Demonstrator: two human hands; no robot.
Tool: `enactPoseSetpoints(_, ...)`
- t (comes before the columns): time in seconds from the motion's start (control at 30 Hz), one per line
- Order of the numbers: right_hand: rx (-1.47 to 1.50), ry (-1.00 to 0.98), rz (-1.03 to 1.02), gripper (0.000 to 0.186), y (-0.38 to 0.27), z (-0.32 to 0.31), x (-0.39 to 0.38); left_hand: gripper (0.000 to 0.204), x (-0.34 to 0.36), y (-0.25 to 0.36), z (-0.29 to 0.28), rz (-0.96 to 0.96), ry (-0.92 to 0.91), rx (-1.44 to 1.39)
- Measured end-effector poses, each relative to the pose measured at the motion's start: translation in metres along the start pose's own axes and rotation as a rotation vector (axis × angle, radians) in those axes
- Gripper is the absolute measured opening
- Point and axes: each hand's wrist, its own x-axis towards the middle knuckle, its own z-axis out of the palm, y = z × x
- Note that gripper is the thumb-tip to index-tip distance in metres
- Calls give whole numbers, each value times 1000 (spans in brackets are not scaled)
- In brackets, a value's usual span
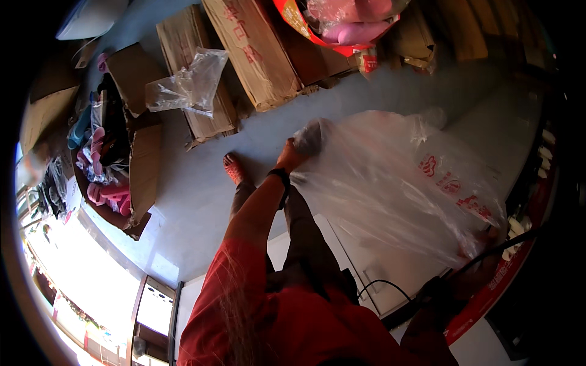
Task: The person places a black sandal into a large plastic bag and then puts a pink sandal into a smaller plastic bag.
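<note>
My left hand (290, 152) is closed on the upper left of a large translucent plastic bag (390, 177) with red printing, its plastic bunched at the fingers. The bag stretches across the right half of the view, over a pale cabinet with handles. Toward its lower right corner, my right hand (479, 241) shows dimly at the bag, its fingers obscured by the plastic. My sandalled foot (235, 168) is on the grey floor left of the bag.
Flattened cardboard boxes (250, 55) lie along the back, with a loose clear bag (186, 88) and a red container of pink items (342, 24). An open carton (143, 171) of footwear stands left, near a bright opening (79, 262). A black cable (384, 283) runs at lower right.
</note>
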Motion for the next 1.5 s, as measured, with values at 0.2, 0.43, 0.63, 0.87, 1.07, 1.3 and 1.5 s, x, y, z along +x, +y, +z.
enactPoseSetpoints(0.2,638,-74,649,28,-13,102,11,90,105,-34,1,70,97,25)
enactPoseSetpoints(0.43,1137,-611,671,11,14,244,-20,44,3,73,-22,582,60,-254)
enactPoseSetpoints(0.63,1289,-705,611,21,-2,259,-21,60,-95,124,-29,732,-225,-40)
enactPoseSetpoints(0.87,1157,-549,618,26,26,249,-7,51,-93,146,-40,574,-300,-419)
enactPoseSetpoints(1.07,999,-310,734,38,74,207,16,36,-83,159,-75,579,7,-494)
enactPoseSetpoints(1.3,1024,-244,739,38,95,203,29,41,-88,150,-90,612,88,-468)
enactPoseSetpoints(1.5,986,-222,614,35,81,192,52,39,-107,145,-100,627,159,-308)
